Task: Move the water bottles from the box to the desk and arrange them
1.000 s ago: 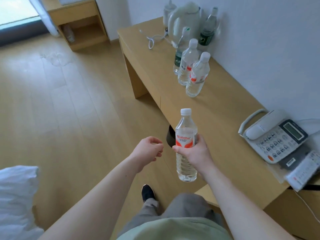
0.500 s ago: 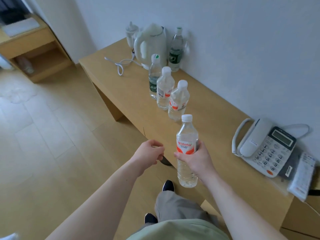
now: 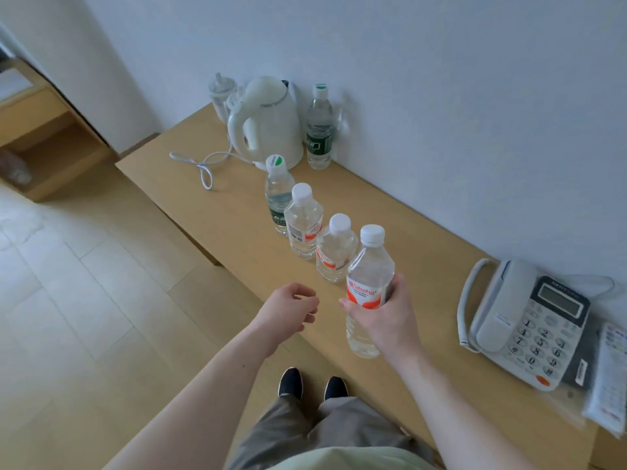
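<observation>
**Bottle 4 at the desk, not yet set down**

The held bottle (image 3: 369,290), at frame centre, is gripped around its label by the right hand (image 3: 385,320), fingers wrapped around it. It hangs upright at the near end of a row of 3 bottles (image 3: 334,249) standing on the desk (image 3: 237,212). The left hand (image 3: 288,308), just left, is loosely curled and holds nothing. Judged progress: 3 placed, 1 pending. The box is out of view, so remaining stock is unknown.

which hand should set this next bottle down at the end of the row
Right. The right hand already grips the bottle beside the row's nearest bottle, over the desk. The left hand holds nothing.
</observation>
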